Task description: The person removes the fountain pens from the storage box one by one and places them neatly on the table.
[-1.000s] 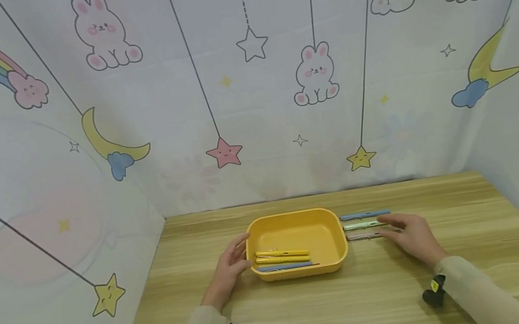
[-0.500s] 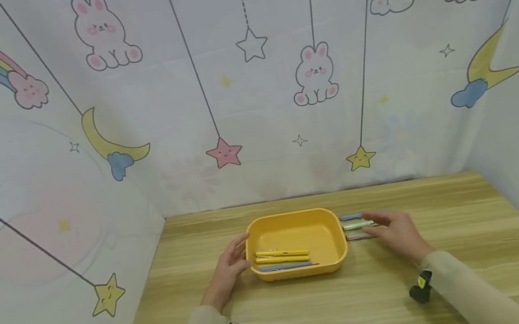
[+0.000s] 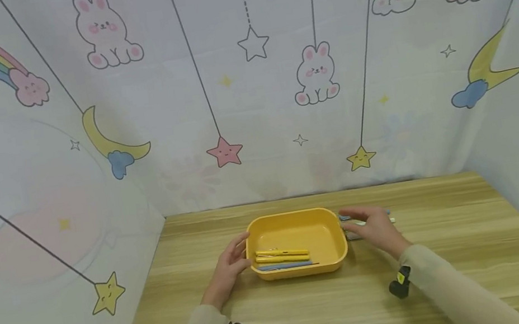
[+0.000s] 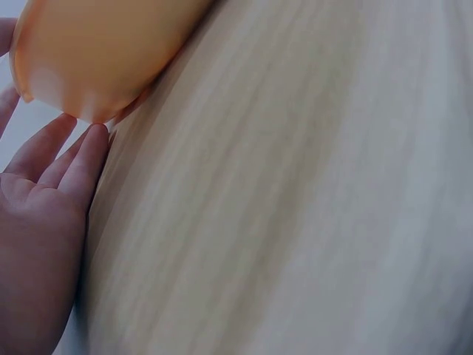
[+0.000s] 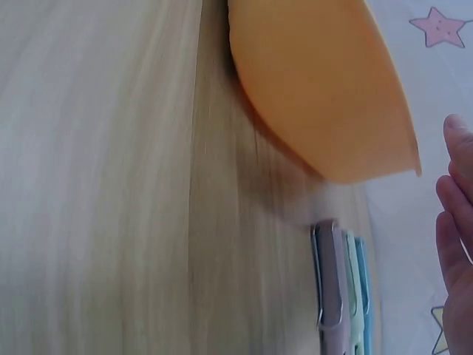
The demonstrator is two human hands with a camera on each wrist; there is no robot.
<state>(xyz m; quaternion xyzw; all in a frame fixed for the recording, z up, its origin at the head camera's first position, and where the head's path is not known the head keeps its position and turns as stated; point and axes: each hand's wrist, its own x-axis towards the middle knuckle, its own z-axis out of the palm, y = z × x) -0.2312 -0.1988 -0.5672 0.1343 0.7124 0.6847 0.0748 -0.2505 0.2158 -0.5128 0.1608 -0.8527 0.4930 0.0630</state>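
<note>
My left hand (image 3: 228, 269) rests its fingertips on the left end of the yellow plastic tray (image 3: 329, 236); the left wrist view shows these fingers nearly straight against the tray wall (image 4: 96, 59). Two yellow pens (image 3: 282, 256) and a blue pen (image 3: 283, 266) lie inside, near the front. My right hand (image 3: 376, 229), with fingers extended, hovers by the tray's right end and partly covers three pens there. In the right wrist view a mauve pen (image 5: 331, 288), a light green pen (image 5: 355, 299) and a blue pen (image 5: 363, 277) lie side by side below the hand.
The wood-grain table (image 3: 309, 313) meets a white cloth backdrop (image 3: 260, 99) printed with rabbits, stars and rainbows at the back and sides. Small black devices are strapped to both wrists, the right one (image 3: 400, 282) beside a pale sleeve (image 3: 454, 281).
My right hand has slid left along the three pens to the tray's right end, uncovering their right tips. My left hand and the tray stay where they were.
</note>
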